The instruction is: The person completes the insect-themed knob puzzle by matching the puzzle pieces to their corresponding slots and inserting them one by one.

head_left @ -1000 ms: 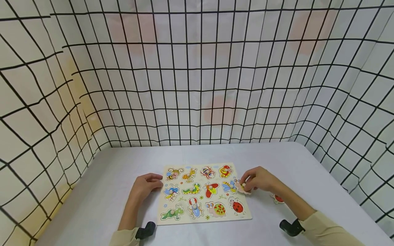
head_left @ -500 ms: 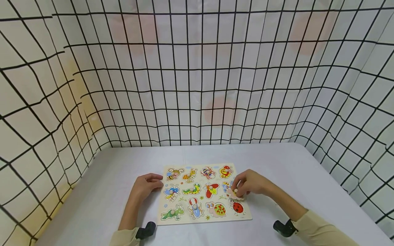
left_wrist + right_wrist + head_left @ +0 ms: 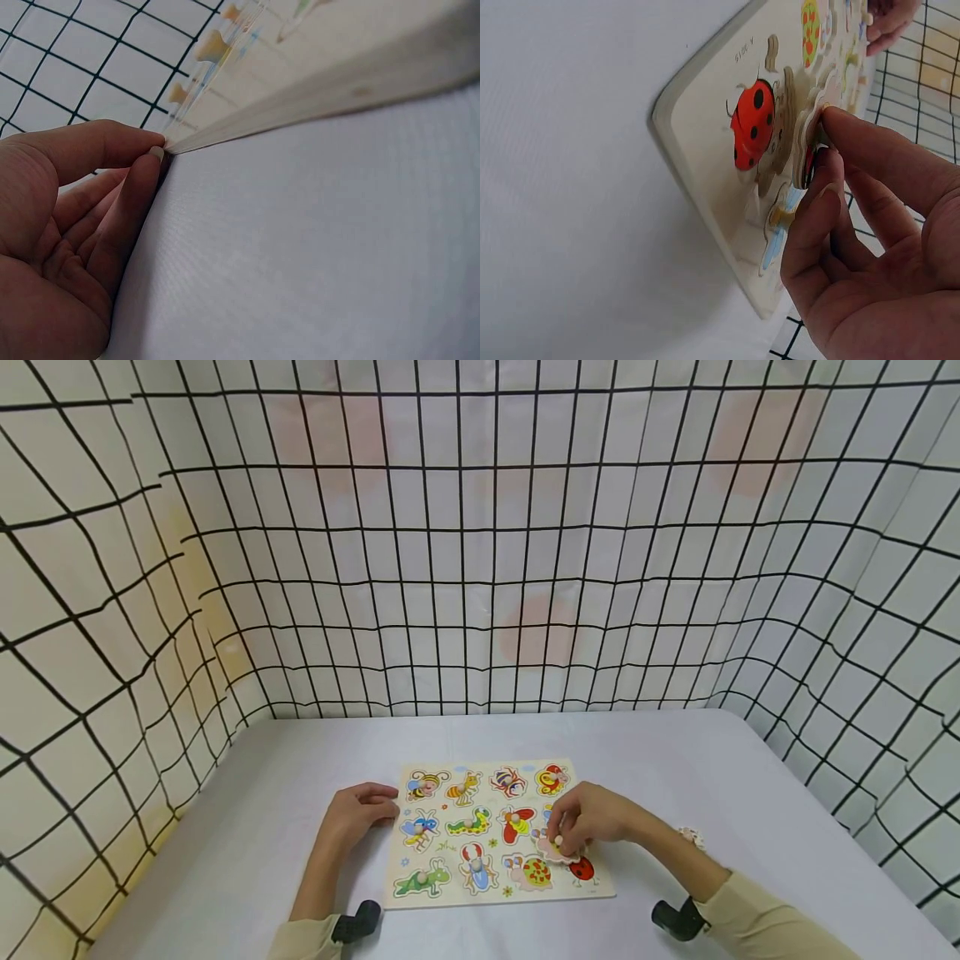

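Observation:
A flat wooden insect puzzle board lies on the white table. My right hand pinches a pink, scalloped-edged puzzle piece, apparently a snail, by its small knob. In the right wrist view the thumb and fingertips hold this piece tilted just above the board, near the printed ladybug. The printed snail picture shows to its lower left, without a knob. At the board's left edge my left hand rests with its fingertips touching the side; the left wrist view shows thumb and finger there.
Several knobbed pieces, such as the caterpillar and the spider, sit in the board. Another loose piece lies right of the board, partly behind the right forearm. A black-lined white wall stands behind the table.
My right hand has carried the pink piece leftward and toward me, from the board's right edge to above its lower right part. The left hand stays put.

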The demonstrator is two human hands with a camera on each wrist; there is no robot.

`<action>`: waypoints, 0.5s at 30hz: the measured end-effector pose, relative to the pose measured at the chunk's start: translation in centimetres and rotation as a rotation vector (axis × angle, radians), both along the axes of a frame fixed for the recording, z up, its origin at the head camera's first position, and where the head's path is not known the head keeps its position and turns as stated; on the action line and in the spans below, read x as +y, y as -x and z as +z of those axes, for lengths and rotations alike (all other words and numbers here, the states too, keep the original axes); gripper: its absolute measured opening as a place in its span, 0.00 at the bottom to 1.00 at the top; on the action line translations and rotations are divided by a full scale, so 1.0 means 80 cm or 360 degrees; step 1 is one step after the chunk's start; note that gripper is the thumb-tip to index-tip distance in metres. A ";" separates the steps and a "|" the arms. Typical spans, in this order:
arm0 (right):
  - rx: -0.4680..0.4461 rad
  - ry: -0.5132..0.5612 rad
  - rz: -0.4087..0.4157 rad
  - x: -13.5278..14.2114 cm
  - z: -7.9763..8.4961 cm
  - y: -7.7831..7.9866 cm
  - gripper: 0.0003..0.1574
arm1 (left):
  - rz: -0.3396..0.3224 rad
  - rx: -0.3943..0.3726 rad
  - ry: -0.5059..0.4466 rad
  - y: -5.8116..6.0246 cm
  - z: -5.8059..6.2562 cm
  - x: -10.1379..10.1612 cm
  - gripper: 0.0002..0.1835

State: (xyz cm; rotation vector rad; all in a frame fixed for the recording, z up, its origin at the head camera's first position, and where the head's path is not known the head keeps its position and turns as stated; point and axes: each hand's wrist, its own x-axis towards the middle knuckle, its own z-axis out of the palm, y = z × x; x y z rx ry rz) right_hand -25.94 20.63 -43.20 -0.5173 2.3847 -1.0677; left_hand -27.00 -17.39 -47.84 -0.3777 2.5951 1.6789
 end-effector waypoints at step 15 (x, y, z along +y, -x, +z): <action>0.0028 -0.0037 0.0157 -0.033 -0.001 -0.010 0.11 | -0.0007 0.0051 0.0006 0.001 -0.003 -0.001 0.14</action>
